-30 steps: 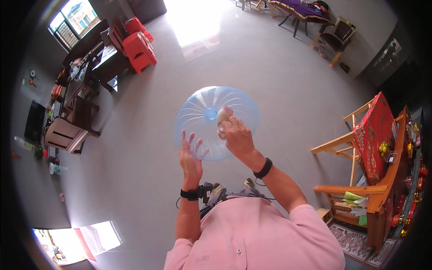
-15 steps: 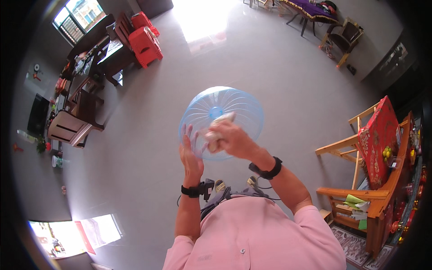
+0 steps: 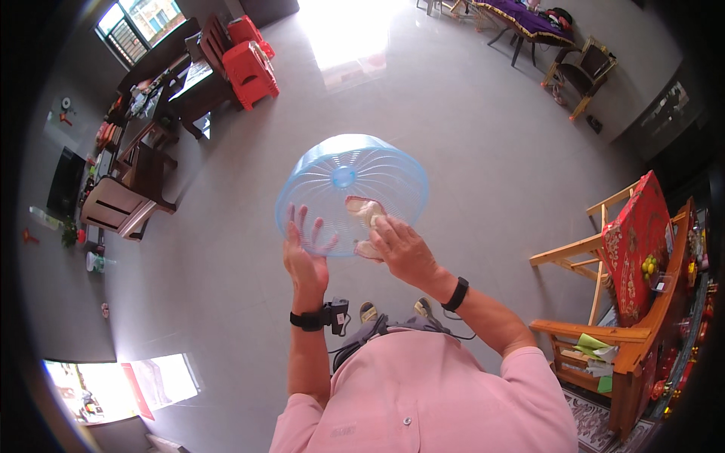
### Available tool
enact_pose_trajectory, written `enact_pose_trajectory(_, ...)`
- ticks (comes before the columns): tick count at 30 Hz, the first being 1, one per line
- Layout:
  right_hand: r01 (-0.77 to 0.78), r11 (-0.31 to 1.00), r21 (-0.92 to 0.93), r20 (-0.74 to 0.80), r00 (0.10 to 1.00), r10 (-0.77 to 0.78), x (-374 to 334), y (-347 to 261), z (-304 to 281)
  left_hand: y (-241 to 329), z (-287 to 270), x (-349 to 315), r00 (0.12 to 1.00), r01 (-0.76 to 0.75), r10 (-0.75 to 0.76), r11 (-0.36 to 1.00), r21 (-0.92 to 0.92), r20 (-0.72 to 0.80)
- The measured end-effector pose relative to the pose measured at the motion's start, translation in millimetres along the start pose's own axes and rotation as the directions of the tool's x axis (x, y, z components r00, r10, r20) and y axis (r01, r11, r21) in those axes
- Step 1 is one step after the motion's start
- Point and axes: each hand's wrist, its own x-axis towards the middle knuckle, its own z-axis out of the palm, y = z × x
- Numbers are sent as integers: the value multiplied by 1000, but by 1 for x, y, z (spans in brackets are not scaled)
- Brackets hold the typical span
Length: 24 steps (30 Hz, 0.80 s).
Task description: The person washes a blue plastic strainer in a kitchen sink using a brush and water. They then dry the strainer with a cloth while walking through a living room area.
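And here a blue see-through basket is held up in front of the body, above the grey floor, its round slotted face in view. It is steadied at the lower left by the left hand, whose fingers are spread and seen through the plastic. Over the lower right, a pale cloth is pinched in the right hand, bunched between thumb and fingers!
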Motion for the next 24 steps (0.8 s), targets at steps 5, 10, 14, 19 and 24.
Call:
enact_pose_trajectory(5, 6, 995, 95, -129, 992, 6, 2, -3, 2, -10, 3, 5, 978, -183, 156, 962, 204, 141)
enact_pose_trajectory(10, 13, 965, 261, -75, 997, 7, 7, -30, 6, -64, -5, -1, 1000, 5, -6, 1000, 20, 16)
enact_pose_trajectory(14, -381, 788, 484, 479, 869, 125, -20, -15, 9, -68, -17, 7, 998, 59, -59, 998, -25, -3)
enact_pose_trajectory(19, -576, 797, 181, 420, 778, 467, 25, 22, -18, -59, -20, 1, 998, 6, -19, 970, 241, 52)
enact_pose_trajectory(24, -151, 906, 396, 21, 988, 156, 53, 0, -1, -59, -1, 1, 967, -51, 34, 997, 63, 254)
